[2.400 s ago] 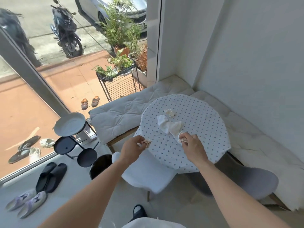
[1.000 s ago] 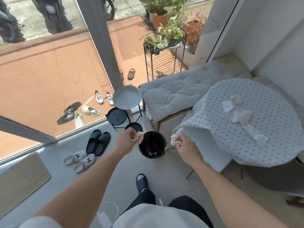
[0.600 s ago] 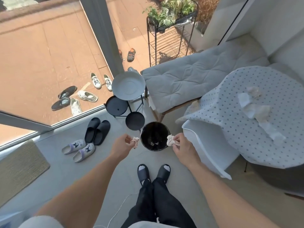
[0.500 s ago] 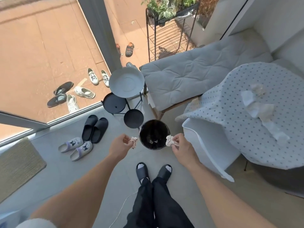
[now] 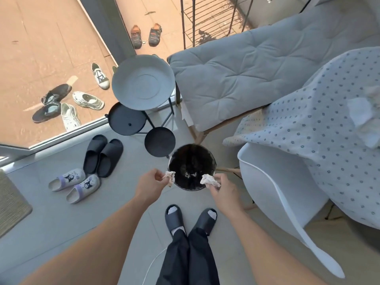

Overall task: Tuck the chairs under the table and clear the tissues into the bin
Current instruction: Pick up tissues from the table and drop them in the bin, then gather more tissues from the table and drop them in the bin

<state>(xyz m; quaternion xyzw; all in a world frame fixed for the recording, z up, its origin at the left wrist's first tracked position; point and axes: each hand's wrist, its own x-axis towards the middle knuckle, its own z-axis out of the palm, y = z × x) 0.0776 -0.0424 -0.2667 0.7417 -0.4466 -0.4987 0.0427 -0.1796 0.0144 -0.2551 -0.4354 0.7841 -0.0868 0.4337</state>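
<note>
A round black bin [image 5: 181, 155] stands on the floor in front of my feet, with a few scraps inside. My left hand [image 5: 149, 185] pinches a crumpled tissue [image 5: 169, 176] at the bin's near-left rim. My right hand [image 5: 223, 191] pinches another crumpled tissue [image 5: 207, 179] over the near-right rim. To the right, a white chair [image 5: 273, 192] sits partly under the round table with a dotted cloth [image 5: 320, 140]. More tissues [image 5: 362, 116] lie on the table at the right edge of view.
A three-tier stand of round trays [image 5: 144, 85] stands just behind the bin. A cushioned bench [image 5: 236, 73] runs behind the table. Black slippers [image 5: 102, 155] and pale slippers [image 5: 75, 183] lie on the floor at left, by the glass wall.
I turned from the table to the bin, carrying a tissue in each hand. My view has tilted further down, and both hands have closed in on the bin's rim.
</note>
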